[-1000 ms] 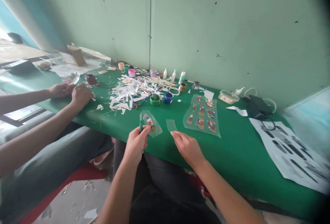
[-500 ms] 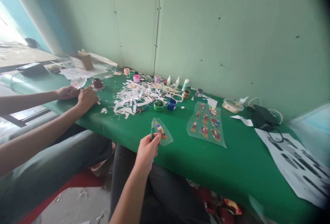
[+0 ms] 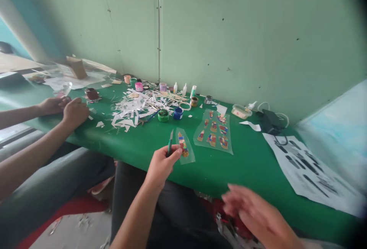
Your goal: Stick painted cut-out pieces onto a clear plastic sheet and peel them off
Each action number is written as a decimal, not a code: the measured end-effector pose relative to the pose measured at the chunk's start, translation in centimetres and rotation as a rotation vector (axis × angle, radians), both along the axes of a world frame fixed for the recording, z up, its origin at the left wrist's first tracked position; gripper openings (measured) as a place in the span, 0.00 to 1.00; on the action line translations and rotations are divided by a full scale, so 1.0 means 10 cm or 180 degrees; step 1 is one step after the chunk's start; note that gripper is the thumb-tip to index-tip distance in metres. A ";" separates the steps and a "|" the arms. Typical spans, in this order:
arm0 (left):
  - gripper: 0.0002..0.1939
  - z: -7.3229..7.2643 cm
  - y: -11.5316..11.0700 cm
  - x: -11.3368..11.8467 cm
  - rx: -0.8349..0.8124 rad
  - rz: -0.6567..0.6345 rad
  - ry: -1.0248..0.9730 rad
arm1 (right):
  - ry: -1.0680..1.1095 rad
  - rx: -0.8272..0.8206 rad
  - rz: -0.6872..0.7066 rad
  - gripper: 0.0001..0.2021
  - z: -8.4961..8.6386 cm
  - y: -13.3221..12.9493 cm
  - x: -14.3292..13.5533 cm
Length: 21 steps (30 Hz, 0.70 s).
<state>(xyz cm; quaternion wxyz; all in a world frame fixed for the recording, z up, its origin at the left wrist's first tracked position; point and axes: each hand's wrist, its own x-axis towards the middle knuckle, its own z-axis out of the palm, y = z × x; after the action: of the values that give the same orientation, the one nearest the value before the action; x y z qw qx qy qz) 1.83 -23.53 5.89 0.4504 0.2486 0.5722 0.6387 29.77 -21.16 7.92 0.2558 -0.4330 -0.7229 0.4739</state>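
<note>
My left hand (image 3: 162, 165) is closed at the table's front edge. It grips a craft knife (image 3: 170, 144) with a green and black handle, blade pointing up. Between thumb and finger it also pinches a clear plastic piece (image 3: 187, 160) bearing a multicoloured, gold-edged motif. My right hand (image 3: 255, 211), blurred, hovers low on the right in front of the table, its fingers loosely stretched and holding nothing. Beyond the left hand, a larger clear sheet (image 3: 200, 142) with several similar motifs lies flat on the green table (image 3: 246, 172).
Paper scraps (image 3: 132, 107), a green paint jar (image 3: 163, 115) and a blue paint jar (image 3: 178, 113) stand behind the left hand. Glue bottles (image 3: 184, 89) line the wall. A printed paper sheet (image 3: 289, 180) lies right. A co-worker's hands (image 3: 73, 113) work at the left.
My right hand has come into view at the lower right. The knife and plastic piece have turned and now show apart in my left hand. The view has swung to the right.
</note>
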 end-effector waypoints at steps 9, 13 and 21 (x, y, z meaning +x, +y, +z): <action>0.21 0.10 -0.22 -0.11 0.0284 -0.0204 0.1114 | 0.1061 -0.0973 0.0440 0.19 0.17 0.50 -1.65; 0.24 0.00 -0.33 -0.09 0.0510 -0.0171 0.1601 | 0.1840 -0.1301 -0.0129 0.17 0.08 0.44 -1.64; 0.17 -0.10 -0.39 0.05 0.0931 -0.0596 0.2452 | 0.1990 -0.1484 -0.0082 0.17 0.19 0.44 -1.60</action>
<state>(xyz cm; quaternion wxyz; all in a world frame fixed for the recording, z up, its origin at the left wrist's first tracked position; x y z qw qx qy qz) 2.35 -27.47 4.91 0.2197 0.5814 0.5770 0.5298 13.75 -16.80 9.78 0.3644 -0.3232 -0.4774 0.7313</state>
